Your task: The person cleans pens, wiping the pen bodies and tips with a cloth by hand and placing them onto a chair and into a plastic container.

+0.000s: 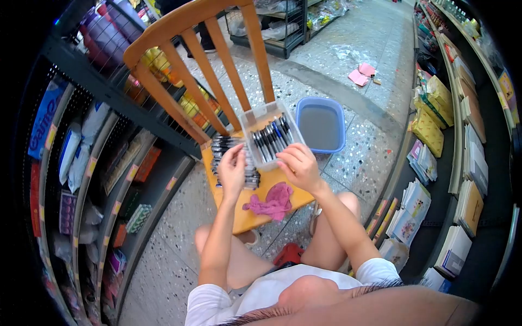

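Note:
A clear plastic box (pixel 246 123) stands tilted on the wooden chair seat (pixel 244 217), with several dark pens (pixel 270 138) and a blue one lying in it. My right hand (pixel 302 168) is at the box's near right corner, thumb and fingers closing on its rim. Left of the box, my left hand (pixel 232 173) has its fingertips pinched together; whatever they hold is too small to make out. Beneath and beside that hand lie more pens (pixel 222 146) in a pile on the seat. A crumpled pink cloth (pixel 270 202) rests in front of the box.
Right of the chair, a blue basin (pixel 343 127) of greyish water stands on the speckled floor (pixel 375 146). Stocked shelves (pixel 179 176) line the left, and more shelves (pixel 454 163) with paper goods line the right. Pink papers (pixel 361 75) lie farther off. The chair back (pixel 190 51) rises behind the box.

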`<state>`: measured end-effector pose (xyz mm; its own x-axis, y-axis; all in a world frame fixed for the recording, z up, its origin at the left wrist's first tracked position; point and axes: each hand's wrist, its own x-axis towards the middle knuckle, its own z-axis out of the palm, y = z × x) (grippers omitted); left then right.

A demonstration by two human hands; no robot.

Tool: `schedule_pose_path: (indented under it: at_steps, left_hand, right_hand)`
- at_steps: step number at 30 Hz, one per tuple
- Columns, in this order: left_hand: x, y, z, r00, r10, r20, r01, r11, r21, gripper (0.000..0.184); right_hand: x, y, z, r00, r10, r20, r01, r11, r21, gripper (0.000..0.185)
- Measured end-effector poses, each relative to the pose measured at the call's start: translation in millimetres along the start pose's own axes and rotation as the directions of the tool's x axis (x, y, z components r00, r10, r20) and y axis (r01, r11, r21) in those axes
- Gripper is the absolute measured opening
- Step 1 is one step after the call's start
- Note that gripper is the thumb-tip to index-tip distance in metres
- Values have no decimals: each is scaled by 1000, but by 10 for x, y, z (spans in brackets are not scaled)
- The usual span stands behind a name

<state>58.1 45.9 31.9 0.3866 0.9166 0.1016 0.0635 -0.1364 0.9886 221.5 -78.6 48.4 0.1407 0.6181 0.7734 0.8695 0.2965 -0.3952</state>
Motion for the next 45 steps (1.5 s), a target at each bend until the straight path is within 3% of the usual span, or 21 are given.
schedule_pose_path:
  at_steps: [3, 6, 11, 13, 16, 20, 24, 27, 33, 36, 37, 40, 44, 45]
  left_hand:
    - [-156, -252, -504, 996, -65, -65, 67, 997, 39, 19]
    - [-280, -720, -862, 991, -124, -49, 131, 977, 169, 19]
    - [-352, -1150, -1119, 945, -263, -196, 324, 845, 426, 34]
    - [-364, -1050, -1116, 931, -265, -251, 363, 735, 573, 42]
    - [-433, -990, -1095, 960, -153, -234, 271, 710, 650, 53]
    - [-543, -1080, -1049, 962, -168, -213, 269, 701, 660, 45]
    - [-621, -1189, -1082, 995, 20, -94, 61, 629, 775, 34]
    - [-731, -1124, -1060, 997, 19, -72, 43, 642, 766, 27]
    - [-819, -991, -1118, 989, -38, 143, -69, 737, 672, 19]
    - [-880, -542, -1131, 958, -207, 199, 67, 836, 545, 18]
    - [-894, -511, -1145, 966, -150, 213, 24, 866, 500, 14]
    - [-878, -522, -1189, 969, -139, 204, 119, 987, 108, 13]
    - [-791, -361, -1243, 970, -192, 151, 219, 957, -191, 13]
    - [-771, -376, -1258, 972, -190, 135, 216, 951, -221, 14]
  right_hand:
    - [-102, -186, 189, 982, -140, 124, 119, 979, 164, 16]
    - [-257, -379, 359, 859, -272, 434, 121, 931, 345, 17]
    - [-605, -557, 719, 740, -207, 640, 50, 966, 254, 37]
    - [-648, -630, 768, 716, -202, 668, 86, 975, 203, 35]
    - [-782, -691, 875, 710, -172, 682, 118, 985, 125, 30]
    - [-952, -748, 936, 765, -96, 637, 95, 995, 36, 27]
    - [-957, -791, 879, 733, 5, 680, 39, 998, -50, 26]
    - [-973, -776, 824, 741, 46, 670, -8, 998, -61, 26]
    - [-1036, -683, 806, 751, 60, 658, -60, 998, -23, 19]
    - [-981, -639, 794, 773, 84, 628, -129, 991, 25, 14]
    - [-924, -647, 753, 765, 123, 633, -184, 982, 31, 13]
    - [-863, -575, 693, 754, 188, 629, -266, 963, 32, 13]
    - [-835, -511, 649, 738, 219, 638, -281, 960, -5, 14]
    - [-737, -559, 588, 640, 333, 693, -426, 904, -40, 14]
